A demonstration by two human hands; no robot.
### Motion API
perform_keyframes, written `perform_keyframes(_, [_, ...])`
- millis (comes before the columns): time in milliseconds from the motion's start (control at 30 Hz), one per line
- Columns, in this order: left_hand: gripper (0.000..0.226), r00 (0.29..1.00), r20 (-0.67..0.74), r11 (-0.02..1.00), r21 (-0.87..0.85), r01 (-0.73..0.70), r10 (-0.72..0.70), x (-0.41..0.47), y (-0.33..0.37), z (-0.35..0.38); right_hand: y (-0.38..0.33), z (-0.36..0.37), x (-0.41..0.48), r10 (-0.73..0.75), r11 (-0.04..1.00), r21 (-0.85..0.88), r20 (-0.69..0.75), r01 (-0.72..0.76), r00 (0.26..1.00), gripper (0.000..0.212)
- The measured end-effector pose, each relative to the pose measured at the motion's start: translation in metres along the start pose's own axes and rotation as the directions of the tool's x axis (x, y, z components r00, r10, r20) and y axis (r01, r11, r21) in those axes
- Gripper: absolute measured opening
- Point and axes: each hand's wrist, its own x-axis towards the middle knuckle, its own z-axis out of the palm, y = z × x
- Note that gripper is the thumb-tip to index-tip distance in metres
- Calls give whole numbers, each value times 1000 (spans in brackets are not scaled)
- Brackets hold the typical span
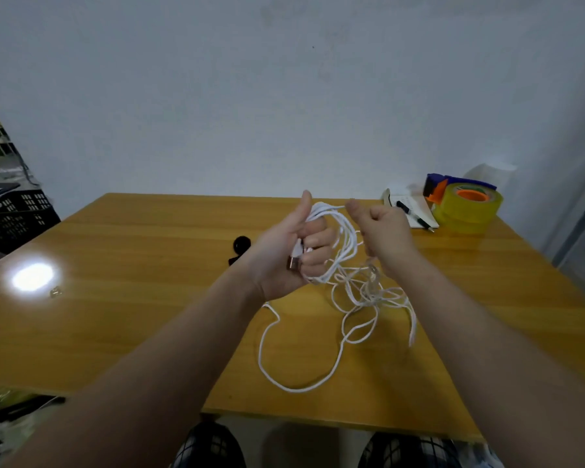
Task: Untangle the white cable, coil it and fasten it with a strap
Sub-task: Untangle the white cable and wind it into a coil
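My left hand (286, 251) grips several loops of the white cable (343, 246) above the wooden table (132, 319), thumb raised, with a metal plug end (294, 260) sticking out of the fist. My right hand (382, 233) pinches a strand of the same cable just right of the loops. The remaining cable hangs down in a blurred tangle and lies in a wide loose loop (294, 388) on the table. A black strap (240, 248) lies on the table behind my left hand, partly hidden by it.
At the back right of the table stand a yellow tape roll in a dispenser (466, 206) and a notebook with a pen (414, 212). A small clear object (55, 292) lies near the left edge. A black crate (14, 214) sits off the table's left.
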Motion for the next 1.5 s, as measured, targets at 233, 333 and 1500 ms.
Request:
perform_keyframes(233, [51, 949, -229, 962, -115, -248, 217, 22, 24, 6, 24, -2, -15, 91, 724, -671, 322, 159, 942, 56])
perform_keyframes(333, [41, 892, -362, 959, 19, -283, 271, 26, 34, -12, 31, -17, -22, 29, 846, -506, 364, 172, 931, 38])
perform_keyframes(1500, [30, 964, -242, 898, 439, 4, 114, 40, -27, -31, -27, -14, -32, -15, 597, -670, 541, 441, 841, 17])
